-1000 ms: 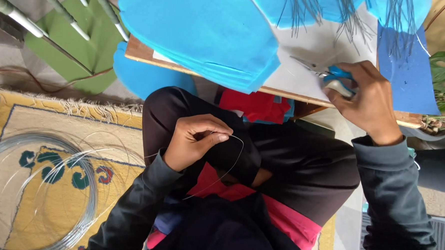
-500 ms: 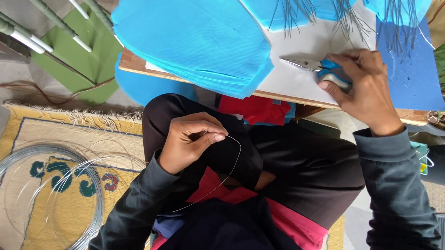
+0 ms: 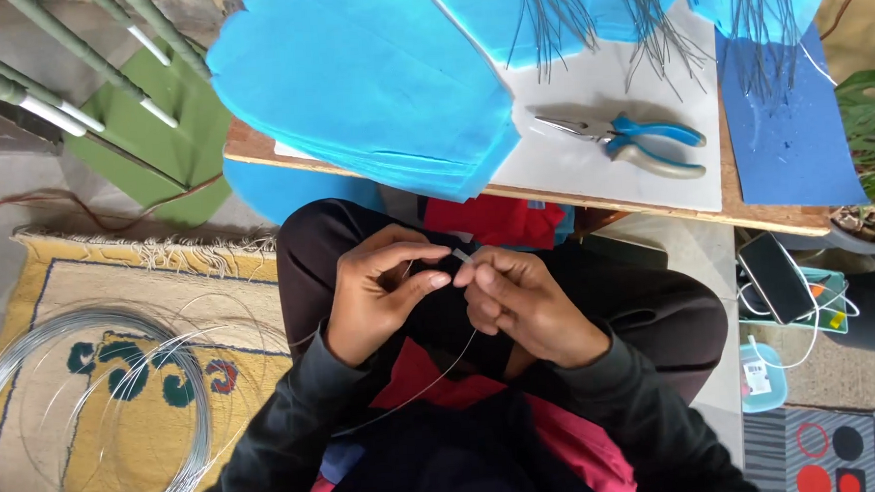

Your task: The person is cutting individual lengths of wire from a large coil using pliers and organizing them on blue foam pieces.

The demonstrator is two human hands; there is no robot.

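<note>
Both hands (image 3: 449, 290) on wire (image 3: 433, 369)

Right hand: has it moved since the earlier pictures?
Yes. The right hand has left the blue-handled pliers lying on the white sheet on the board and come down off it to the lap, meeting the left hand at the thin wire.

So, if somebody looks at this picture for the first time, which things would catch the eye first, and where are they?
The big stack of bright blue paper sheets at the top of the view, overhanging the wooden board, likely strikes first. In the middle, above the lap, the left hand and right hand pinch a thin silvery wire between fingertips. A large coil of grey metal wire lies on the yellow rug at lower left; blue-handled pliers rest on the board.
</note>
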